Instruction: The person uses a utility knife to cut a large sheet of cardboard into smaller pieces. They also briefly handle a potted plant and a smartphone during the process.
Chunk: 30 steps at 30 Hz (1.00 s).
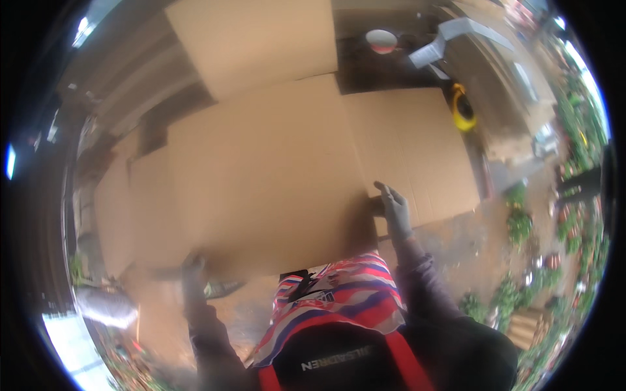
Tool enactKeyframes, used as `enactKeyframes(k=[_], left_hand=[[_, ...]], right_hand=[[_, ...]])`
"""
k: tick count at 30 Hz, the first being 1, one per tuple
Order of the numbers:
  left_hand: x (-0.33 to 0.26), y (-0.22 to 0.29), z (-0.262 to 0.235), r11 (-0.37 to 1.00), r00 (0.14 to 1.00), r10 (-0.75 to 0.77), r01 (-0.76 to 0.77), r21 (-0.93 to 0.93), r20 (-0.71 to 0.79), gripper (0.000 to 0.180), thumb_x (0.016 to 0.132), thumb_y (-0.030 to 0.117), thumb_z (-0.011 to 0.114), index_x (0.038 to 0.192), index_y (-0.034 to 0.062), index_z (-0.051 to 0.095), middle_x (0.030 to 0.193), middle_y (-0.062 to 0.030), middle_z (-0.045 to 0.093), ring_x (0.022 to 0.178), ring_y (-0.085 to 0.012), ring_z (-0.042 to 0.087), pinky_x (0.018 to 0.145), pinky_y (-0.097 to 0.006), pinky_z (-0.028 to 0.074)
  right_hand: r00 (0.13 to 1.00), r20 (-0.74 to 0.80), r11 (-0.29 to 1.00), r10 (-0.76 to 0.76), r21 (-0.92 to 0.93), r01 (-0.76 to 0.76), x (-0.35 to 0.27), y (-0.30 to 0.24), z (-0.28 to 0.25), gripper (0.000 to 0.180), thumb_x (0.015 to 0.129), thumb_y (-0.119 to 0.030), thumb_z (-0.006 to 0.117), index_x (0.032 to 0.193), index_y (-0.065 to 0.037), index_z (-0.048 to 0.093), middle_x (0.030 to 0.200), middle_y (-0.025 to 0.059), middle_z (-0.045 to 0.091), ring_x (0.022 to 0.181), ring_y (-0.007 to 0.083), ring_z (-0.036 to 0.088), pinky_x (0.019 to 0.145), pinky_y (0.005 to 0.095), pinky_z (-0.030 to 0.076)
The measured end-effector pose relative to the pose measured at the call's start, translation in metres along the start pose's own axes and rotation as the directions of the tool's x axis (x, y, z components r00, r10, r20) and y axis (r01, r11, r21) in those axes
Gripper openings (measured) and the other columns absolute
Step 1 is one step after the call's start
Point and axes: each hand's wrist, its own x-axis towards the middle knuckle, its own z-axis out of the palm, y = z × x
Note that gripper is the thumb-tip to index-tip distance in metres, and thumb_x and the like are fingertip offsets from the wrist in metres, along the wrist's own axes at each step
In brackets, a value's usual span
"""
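Note:
A large brown cardboard panel (274, 169) fills the middle of the view, its near edge close to my body. More flat cardboard shows around it: one piece (261, 45) beyond it, another (414, 153) at its right and another (153, 208) at its left. Whether these join into one open box, I cannot tell. My right hand (396, 212), in a grey glove, is at the panel's near right edge, its upper fingers pointing forward. At the near left corner, my left hand (193, 267) is blurred, its fingers around the cardboard's edge.
A yellow-and-black round object (463, 109) lies beyond the right-hand cardboard. Farther back are a white-and-red bowl-like object (381, 41) and long brown cardboard or boards (499, 85). Green plants (518, 225) line the right side of the brown floor. A pale wrapped bundle (107, 307) is at left.

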Motion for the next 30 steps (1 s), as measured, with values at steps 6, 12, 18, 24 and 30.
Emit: enactKeyframes(k=[6,12,18,24,30], left_hand=[[0.060,-0.037,-0.051,0.917,0.998,-0.055,0.046,-0.396,-0.013,0.036,0.090,0.013,0.060,0.123,-0.0007,0.060,0.113,-0.0103,0.064,0.101,-0.0215,0.062,0.086,-0.037,0.051],[0.132,-0.098,-0.077,0.977,0.971,-0.205,0.211,-0.041,0.122,0.031,0.086,0.027,0.070,0.104,0.0032,0.062,0.095,-0.0069,0.061,0.082,-0.0171,0.057,0.065,-0.034,0.047],[0.146,-0.141,-0.040,0.978,0.960,-0.186,0.202,-0.060,0.208,0.026,0.086,0.024,0.067,0.072,0.0063,0.056,0.063,-0.0011,0.048,0.057,-0.0139,0.046,0.051,-0.035,0.037],[0.154,-0.131,-0.045,0.865,0.889,0.378,-0.439,0.242,0.259,0.033,0.086,0.024,0.067,0.063,0.0055,0.053,0.056,-0.0047,0.049,0.051,-0.0147,0.046,0.048,-0.035,0.037],[0.161,-0.137,-0.047,0.867,0.905,0.230,-0.358,0.348,0.358,0.031,0.085,0.025,0.068,0.066,0.0043,0.057,0.059,-0.0060,0.055,0.054,-0.0153,0.050,0.051,-0.035,0.039]], right_hand=[[0.944,0.081,0.593,-0.321,-0.760,0.267,-0.007,0.007,0.123,0.045,0.085,-0.017,0.069,0.128,-0.006,0.060,0.086,0.0113,0.069,0.078,0.0112,0.062,0.069,0.0299,0.052],[0.926,-0.116,0.527,-0.361,-0.844,0.100,-0.004,0.036,0.146,0.039,0.081,-0.020,0.071,0.118,-0.010,0.067,0.081,0.0134,0.070,0.072,0.0172,0.067,0.067,0.0311,0.053],[0.909,-0.225,0.551,-0.352,-0.835,0.006,-0.002,0.042,0.124,0.028,0.078,-0.022,0.071,0.105,-0.014,0.073,0.086,0.0133,0.071,0.079,0.0248,0.070,0.071,0.0354,0.054],[0.881,-0.281,0.477,-0.380,-0.876,-0.074,0.001,0.035,0.131,0.025,0.078,-0.020,0.068,0.102,-0.015,0.073,0.095,0.0135,0.068,0.088,0.0340,0.067,0.077,0.0416,0.053],[0.916,-0.289,0.398,-0.277,-0.903,-0.164,-0.011,0.007,0.148,0.024,0.082,-0.016,0.061,0.103,-0.015,0.071,0.101,0.0154,0.066,0.091,0.0354,0.066,0.078,0.0434,0.053]])
